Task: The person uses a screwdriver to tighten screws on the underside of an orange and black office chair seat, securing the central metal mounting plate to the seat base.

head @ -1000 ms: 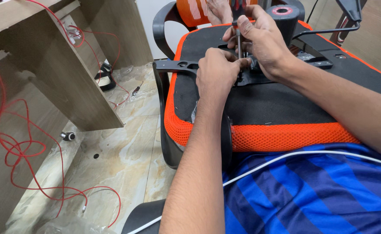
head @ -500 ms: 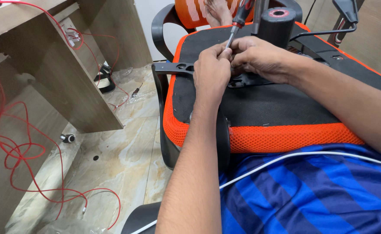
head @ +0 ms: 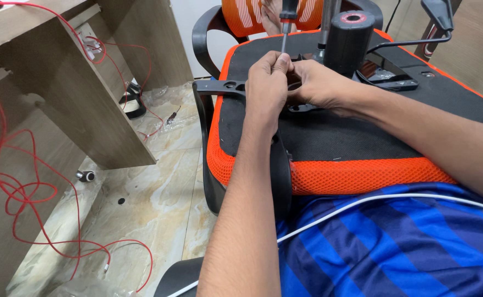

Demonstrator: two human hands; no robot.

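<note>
An office chair seat (head: 362,176) with an orange mesh rim lies upside down across my lap, black underside up. My left hand (head: 268,82) pinches the thin metal shaft of a screwdriver (head: 284,36), which stands nearly upright with its red and black handle at the top edge. Its tip is hidden behind my fingers at the black metal mechanism plate (head: 307,107). My right hand (head: 321,82) lies beside the left one on that plate, fingers curled toward the tip; what they grip is hidden. A black gas-lift cylinder (head: 348,44) rises just behind my right hand.
A black armrest bracket (head: 219,87) juts out left of the seat. A thin lever (head: 417,41) stands at the far right. A wooden desk (head: 87,93) with tangled red wires (head: 27,192) fills the left. A small black part (head: 86,176) lies on the marble floor.
My right hand has let go of the screwdriver handle and dropped to the mechanism plate. My left hand now holds the shaft, and the screwdriver stands more upright.
</note>
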